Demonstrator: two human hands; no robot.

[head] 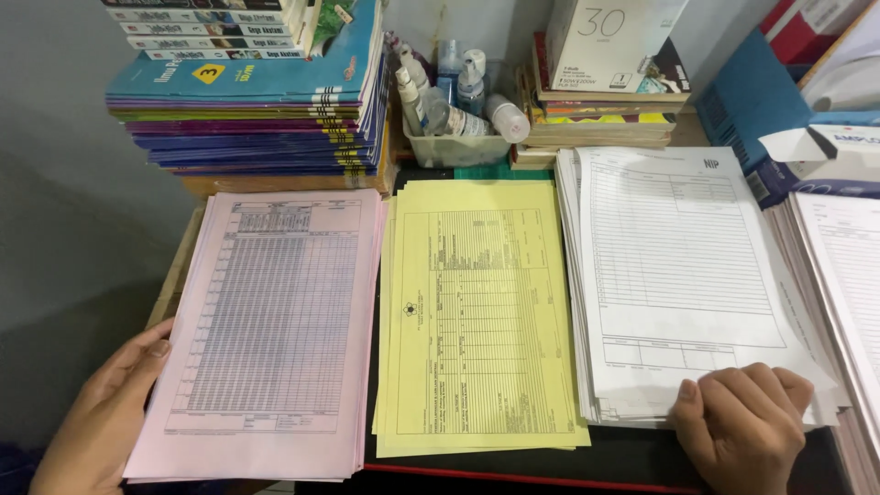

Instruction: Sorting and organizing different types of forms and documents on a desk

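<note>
I'm looking down at three stacks of printed forms lying side by side on a dark table (632,454). My left hand (105,417) comes in from seven o'clock, thumb laid flat on the left edge of the pink stack (275,335), fingers wrapped under or beside that edge; it touches the paper, and I cannot tell whether it truly grips it. The pink stack sits at about eight o'clock, its top sheet a dense grid.

Just beside it, at six o'clock, lies the yellow stack (477,316), a thinner pile with its sheets slightly fanned at the lower edge, close to the pink one with a narrow dark gap between them.

My right hand (742,422) is at four o'clock, fingers curled into a loose fist, knuckles up, resting on the near right corner of the white stack (678,275). This pile is thick, its sheets splayed at the bottom. Whether the fingers pinch a sheet beneath them I cannot see.

At three o'clock a further pile of white forms (848,275) runs off the edge, overlapped at the top by a blue and white box (825,151).

At eleven o'clock a tall pile of books (252,101) stands behind the pink stack. At twelve, a clear tub of small bottles (454,115). At one o'clock, more books (600,119) with a white box (610,41) on top
</note>
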